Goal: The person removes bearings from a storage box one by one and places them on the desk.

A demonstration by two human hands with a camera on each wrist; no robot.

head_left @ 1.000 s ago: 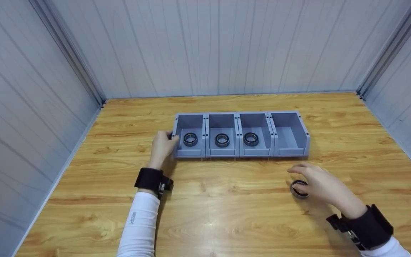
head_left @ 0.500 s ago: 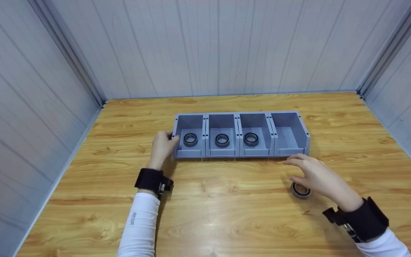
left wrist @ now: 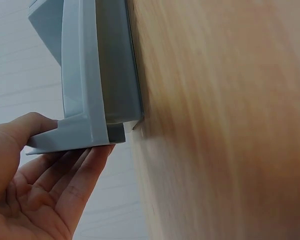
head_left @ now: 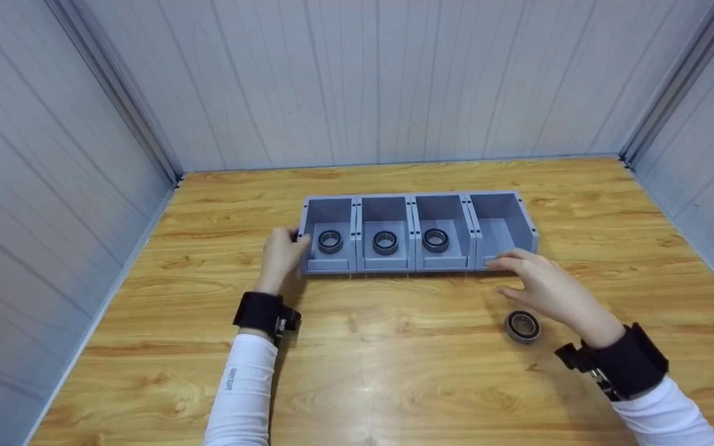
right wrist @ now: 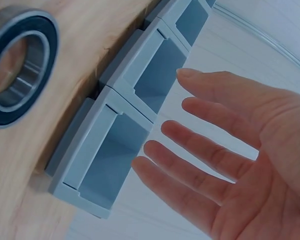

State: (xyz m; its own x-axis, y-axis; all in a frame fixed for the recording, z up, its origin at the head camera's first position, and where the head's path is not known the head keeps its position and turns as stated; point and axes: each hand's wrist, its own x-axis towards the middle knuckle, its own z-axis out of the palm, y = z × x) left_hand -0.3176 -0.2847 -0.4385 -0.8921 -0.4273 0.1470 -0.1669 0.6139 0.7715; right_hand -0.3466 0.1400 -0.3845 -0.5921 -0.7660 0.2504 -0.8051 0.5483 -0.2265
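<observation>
My left hand (head_left: 281, 255) grips the side wall of the leftmost grey storage bin (head_left: 330, 264), thumb over the edge and fingers against the outside, as the left wrist view shows. Four-part is the row's look: bins joined side by side. One ball bearing (head_left: 330, 241) lies in the leftmost bin, another bearing (head_left: 385, 243) in the second, and a third bearing (head_left: 436, 240) in the third. The rightmost bin (head_left: 497, 232) shows no bearing. My right hand (head_left: 546, 288) hovers by that bin's front edge, fingers apart and holding nothing. A loose bearing (right wrist: 22, 65) lies flat on the table, apart from the hand.
The wood-grain table (head_left: 394, 359) runs back to a pale panelled wall (head_left: 382, 80). Side walls stand at left (head_left: 53, 186) and right (head_left: 710, 155). Black straps with small cameras sit on both wrists.
My right hand has moved away from the loose bearing, forward and slightly left to the rightmost bin's front edge. The bearing stays on the table. My left hand keeps its place.
</observation>
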